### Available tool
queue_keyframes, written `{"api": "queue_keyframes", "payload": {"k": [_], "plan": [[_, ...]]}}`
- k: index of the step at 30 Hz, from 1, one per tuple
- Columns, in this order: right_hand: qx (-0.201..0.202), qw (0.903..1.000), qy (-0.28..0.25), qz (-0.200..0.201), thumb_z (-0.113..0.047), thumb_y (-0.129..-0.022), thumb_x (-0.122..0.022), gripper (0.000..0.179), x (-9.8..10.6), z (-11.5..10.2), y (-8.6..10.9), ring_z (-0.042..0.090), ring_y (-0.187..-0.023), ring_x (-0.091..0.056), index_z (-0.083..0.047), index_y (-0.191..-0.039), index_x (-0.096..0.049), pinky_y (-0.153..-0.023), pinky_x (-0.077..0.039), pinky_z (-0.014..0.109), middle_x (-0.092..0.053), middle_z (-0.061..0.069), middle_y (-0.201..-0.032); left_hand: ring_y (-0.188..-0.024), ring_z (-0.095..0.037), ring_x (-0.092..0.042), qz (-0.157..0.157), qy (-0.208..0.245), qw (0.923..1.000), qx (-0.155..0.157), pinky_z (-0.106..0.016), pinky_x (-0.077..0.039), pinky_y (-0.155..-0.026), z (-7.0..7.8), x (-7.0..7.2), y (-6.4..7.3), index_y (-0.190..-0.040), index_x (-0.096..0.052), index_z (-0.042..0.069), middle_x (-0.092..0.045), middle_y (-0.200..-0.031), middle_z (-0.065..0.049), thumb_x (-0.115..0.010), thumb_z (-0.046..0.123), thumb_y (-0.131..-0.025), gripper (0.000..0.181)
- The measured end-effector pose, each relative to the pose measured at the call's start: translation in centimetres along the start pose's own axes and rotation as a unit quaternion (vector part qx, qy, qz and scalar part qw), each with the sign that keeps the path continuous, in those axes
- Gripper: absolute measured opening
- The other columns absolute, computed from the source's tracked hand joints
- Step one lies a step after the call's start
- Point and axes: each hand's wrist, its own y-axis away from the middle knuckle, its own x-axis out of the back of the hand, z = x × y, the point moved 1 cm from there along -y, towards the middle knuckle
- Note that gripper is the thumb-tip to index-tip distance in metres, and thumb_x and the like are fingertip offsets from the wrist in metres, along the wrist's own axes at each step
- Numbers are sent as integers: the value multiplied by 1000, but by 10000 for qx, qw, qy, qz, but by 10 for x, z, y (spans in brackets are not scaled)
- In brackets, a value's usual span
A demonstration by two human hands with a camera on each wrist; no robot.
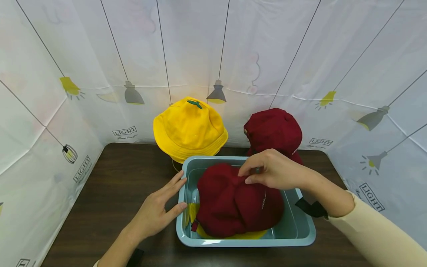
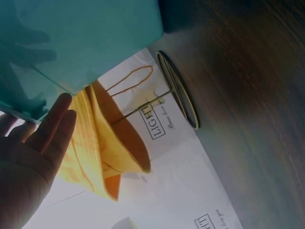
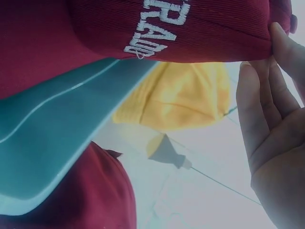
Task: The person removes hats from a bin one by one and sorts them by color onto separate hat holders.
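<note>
A dark red baseball cap [image 1: 230, 207] with white stitched letters lies in a light blue plastic bin [image 1: 247, 243]. My right hand [image 1: 277, 170] pinches the fabric near the top of its crown between thumb and fingers; the right wrist view shows this right hand [image 3: 281, 129] at the cap's edge, beside the lettering [image 3: 157, 28]. Under the cap, some yellow fabric [image 1: 251, 235] shows, its shape mostly hidden. My left hand [image 1: 156, 209] rests against the bin's left rim, fingers extended, and in the left wrist view its fingertips touch the bin wall [image 2: 109, 38].
Behind the bin, a yellow bucket hat [image 1: 190, 129] with a green leaf sits on a wire stand [image 2: 178, 90]. Another dark red cap [image 1: 275, 129] stands at the back right, partly hidden by my right hand. A printed white curtain [image 1: 186, 48] surrounds the dark wooden table [image 1: 110, 196].
</note>
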Motion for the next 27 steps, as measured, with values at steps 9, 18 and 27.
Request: {"api": "queue_keyframes", "payload": {"k": [9, 18, 27], "plan": [[-51, 9997, 101, 197, -1, -86, -85, 29, 14, -10, 4, 6, -85, -67, -21, -107, -80, -71, -62, 30, -75, -14, -99, -148, -27, -45, -6, 82, 10000, -14, -55, -45, -111, -1, -2, 0, -160, -44, 11, -31, -171, 1, -69, 28, -102, 66], [132, 9985, 170, 509, 2, -83, -85, 35, 28, -16, 7, 6, -86, -67, -24, -106, -79, -66, -59, 27, -75, -15, -100, -146, -28, -47, 25, 145, 9999, -3, -56, -47, -109, -2, -2, 1, -160, -44, 12, -31, -171, 1, -69, 28, -102, 66], [301, 9963, 112, 798, 7, -83, -84, 39, 43, -24, 10, 7, -81, -65, -21, -109, -80, -60, -55, 24, -76, -10, -101, -147, -28, -46, 1, 163, 9999, -31, -54, -46, -110, -2, -2, 0, -160, -44, 11, -31, -170, 0, -70, 27, -101, 67]]}}
